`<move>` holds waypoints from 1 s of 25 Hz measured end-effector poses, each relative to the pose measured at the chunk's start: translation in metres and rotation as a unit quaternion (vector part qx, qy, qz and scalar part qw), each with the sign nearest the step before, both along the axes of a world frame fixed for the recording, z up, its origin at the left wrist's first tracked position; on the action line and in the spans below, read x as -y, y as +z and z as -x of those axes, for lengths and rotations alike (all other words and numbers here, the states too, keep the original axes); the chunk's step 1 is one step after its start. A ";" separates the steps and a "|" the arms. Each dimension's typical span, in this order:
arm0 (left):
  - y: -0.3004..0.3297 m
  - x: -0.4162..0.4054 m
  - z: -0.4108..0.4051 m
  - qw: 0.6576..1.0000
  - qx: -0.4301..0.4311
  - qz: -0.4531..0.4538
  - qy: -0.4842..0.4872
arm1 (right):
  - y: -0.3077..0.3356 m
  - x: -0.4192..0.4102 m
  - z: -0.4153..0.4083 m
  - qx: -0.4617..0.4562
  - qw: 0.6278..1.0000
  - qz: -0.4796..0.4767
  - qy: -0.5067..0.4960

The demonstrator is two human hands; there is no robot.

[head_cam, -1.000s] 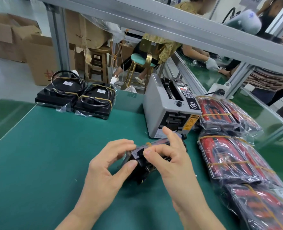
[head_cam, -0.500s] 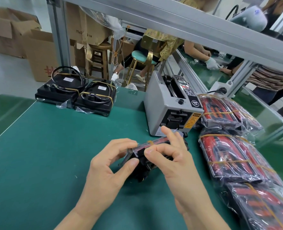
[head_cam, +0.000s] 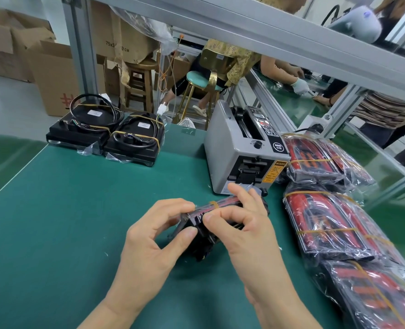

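Left hand (head_cam: 154, 245) and right hand (head_cam: 246, 231) both pinched a plastic-wrapped black part (head_cam: 202, 249) bound by a rubber band (head_cam: 213, 204). A tape dispenser (head_cam: 234, 153) stood just beyond the right hand, with bagged red-and-black bundles (head_cam: 324, 222) to its right.

Glossy clear plastic wraps the black package (head_cam: 206, 224); the green mat (head_cam: 66, 222) looks matt, the dispenser (head_cam: 222, 148) smooth grey.

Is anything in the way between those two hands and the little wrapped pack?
Nothing visible does. The left hand and the right hand both grip the wrapped pack directly, one at each side.
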State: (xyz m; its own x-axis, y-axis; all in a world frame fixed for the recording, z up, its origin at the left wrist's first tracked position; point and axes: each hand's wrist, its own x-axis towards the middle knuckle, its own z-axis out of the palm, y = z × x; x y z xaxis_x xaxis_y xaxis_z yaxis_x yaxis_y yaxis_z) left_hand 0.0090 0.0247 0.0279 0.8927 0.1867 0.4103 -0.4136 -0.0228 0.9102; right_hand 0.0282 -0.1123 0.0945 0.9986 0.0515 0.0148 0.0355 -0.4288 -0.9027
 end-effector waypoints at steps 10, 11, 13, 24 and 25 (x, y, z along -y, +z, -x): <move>0.001 0.000 0.000 1.000 0.001 0.009 -0.003 | -0.003 -0.002 0.001 0.038 0.999 0.009 -0.021; 0.001 0.000 0.000 1.000 0.001 0.009 -0.004 | -0.003 -0.001 0.001 0.037 0.999 0.001 -0.021; 0.001 0.001 0.000 1.000 0.001 0.008 -0.006 | -0.004 0.001 0.000 0.030 0.999 -0.037 -0.016; 0.002 0.000 -0.001 1.000 -0.001 -0.002 0.005 | -0.005 -0.003 -0.003 0.039 0.999 0.002 -0.019; 0.002 0.000 -0.001 1.000 -0.002 0.000 0.005 | -0.005 -0.003 -0.003 0.041 0.999 0.004 -0.020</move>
